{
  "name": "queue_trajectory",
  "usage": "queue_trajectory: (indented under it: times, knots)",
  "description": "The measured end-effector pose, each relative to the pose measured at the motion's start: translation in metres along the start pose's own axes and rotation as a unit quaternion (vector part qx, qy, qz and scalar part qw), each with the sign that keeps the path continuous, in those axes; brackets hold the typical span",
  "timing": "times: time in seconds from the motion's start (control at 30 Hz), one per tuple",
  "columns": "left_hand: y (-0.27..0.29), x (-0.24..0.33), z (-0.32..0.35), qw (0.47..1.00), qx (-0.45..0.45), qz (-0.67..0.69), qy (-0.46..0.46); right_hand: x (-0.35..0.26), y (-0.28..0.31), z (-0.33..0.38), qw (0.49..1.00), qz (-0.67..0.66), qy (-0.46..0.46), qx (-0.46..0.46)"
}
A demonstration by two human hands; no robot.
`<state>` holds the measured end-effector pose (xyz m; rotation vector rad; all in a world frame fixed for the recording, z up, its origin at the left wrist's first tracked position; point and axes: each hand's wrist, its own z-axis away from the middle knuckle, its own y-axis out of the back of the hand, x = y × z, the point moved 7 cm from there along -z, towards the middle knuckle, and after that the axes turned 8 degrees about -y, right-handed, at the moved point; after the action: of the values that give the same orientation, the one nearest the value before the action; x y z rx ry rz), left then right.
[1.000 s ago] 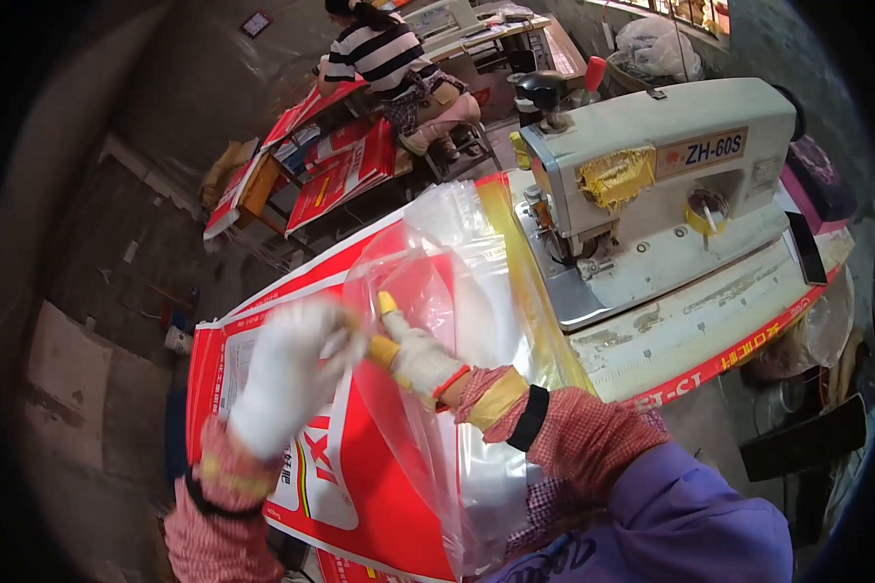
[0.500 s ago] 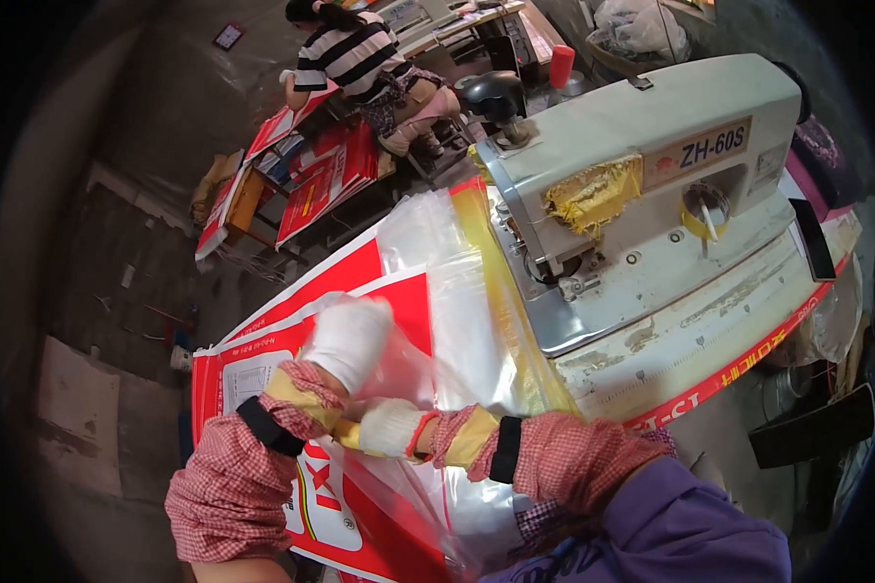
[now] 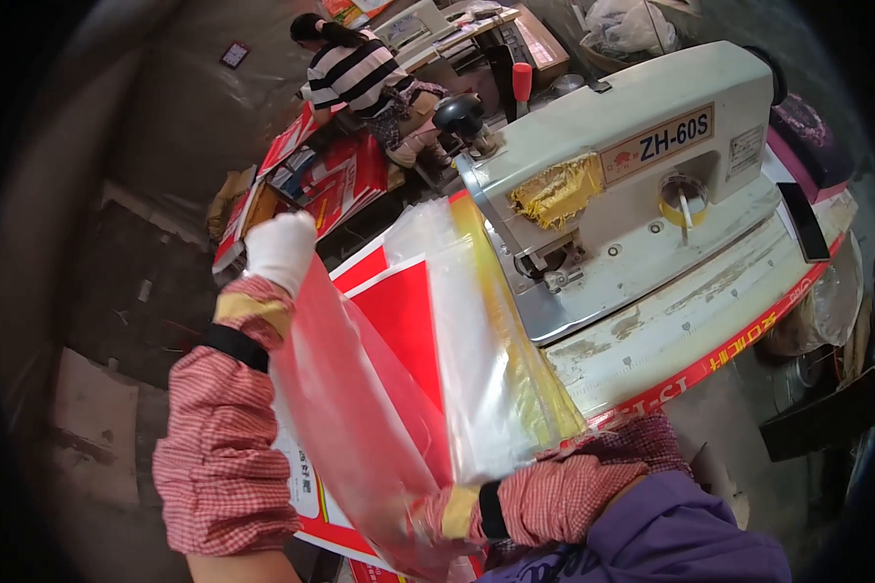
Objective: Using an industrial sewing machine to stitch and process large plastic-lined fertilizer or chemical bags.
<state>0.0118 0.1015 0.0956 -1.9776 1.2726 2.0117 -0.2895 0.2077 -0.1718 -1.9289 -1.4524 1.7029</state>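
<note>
In its white knit glove, my left hand (image 3: 282,251) is raised at the left, its fingers closed on the upper edge of a translucent plastic sheet (image 3: 345,408). From there the sheet hangs slanting down toward my right arm. My right sleeve (image 3: 554,500), red checked with a black band, reaches in low across the middle. The sheet covers my right hand, so its fingers cannot be made out. Beneath lie red-and-white printed bags (image 3: 408,311), with clear plastic liners (image 3: 462,330) sticking out of them on the right.
A pale sewing machine (image 3: 642,175) stands on the worktable to the right of the bags. A dark phone (image 3: 802,222) lies at the table's right edge. Farther back, a person in a striped shirt (image 3: 360,78) sits by red stacked bags (image 3: 350,185).
My left hand has swung up and to the left, lifting the translucent sheet off the bags. My right hand has dropped lower and is now behind the film. The view has shifted slightly.
</note>
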Motion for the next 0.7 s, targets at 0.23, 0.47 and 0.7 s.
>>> queue_trajectory:
  times: [0.23,0.47,0.7]
  knots:
    - [0.073,-0.018,-0.007,0.996,-0.043,0.002,-0.072,-0.142,0.100,0.043,0.870,0.410,-0.140,-0.237]
    - [0.088,-0.009,0.000,0.997,-0.066,0.035,-0.035,-0.239,0.114,0.066,0.830,0.540,-0.092,0.101]
    - [0.081,0.018,-0.015,0.995,-0.070,0.040,-0.054,-0.279,0.167,0.062,0.679,0.619,-0.215,0.333]
